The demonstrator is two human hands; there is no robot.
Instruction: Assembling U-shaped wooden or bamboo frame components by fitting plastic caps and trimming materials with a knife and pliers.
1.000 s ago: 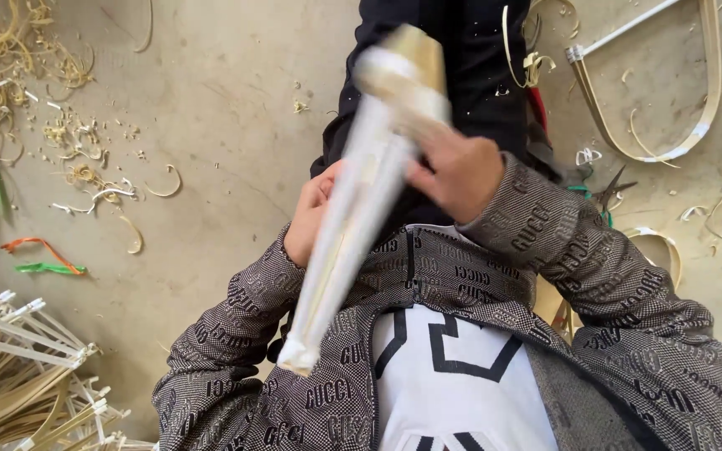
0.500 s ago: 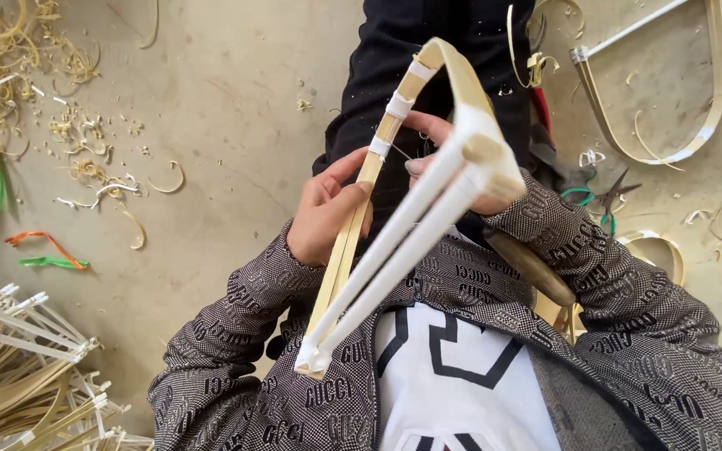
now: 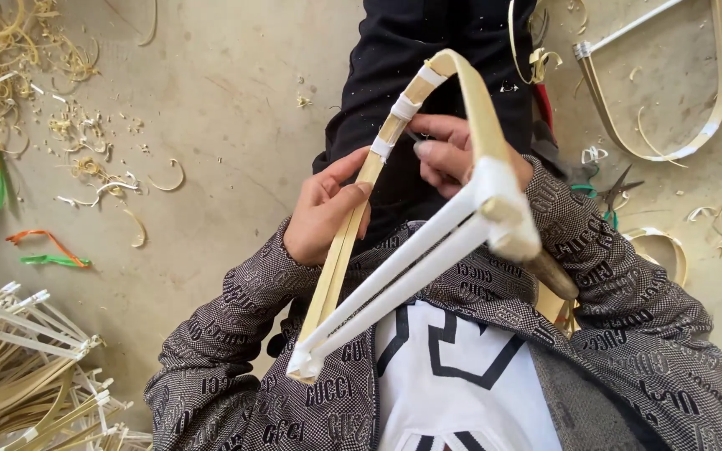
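1. the bamboo frame (image 3: 428,209) is held up in front of the person's chest, a bent triangle-ish shape with white tape wraps at the joints and white-wrapped sticks running down to a taped corner near the belly.
2. left hand (image 3: 323,213) is curled around the long bamboo strip on the left side of the frame, thumb and fingers pressing it from both sides, so it's closed on the strip.
3. right hand (image 3: 453,154) sits inside the frame near the top, fingers pinched together right next to the taped joints. there's something thin and dark at the fingertips but it's too small to tell what.
4. the concrete floor (image 3: 227,108) is littered with bamboo shavings (image 3: 10,58) at the upper left, plus orange and green strips (image 3: 48,250).
5. a pile of finished white-taped frames (image 3: 27,359) lies at the lower left.
6. another bent bamboo loop (image 3: 712,108) lies on the floor at the upper right, with scissors (image 3: 616,190) just beside the right sleeve.
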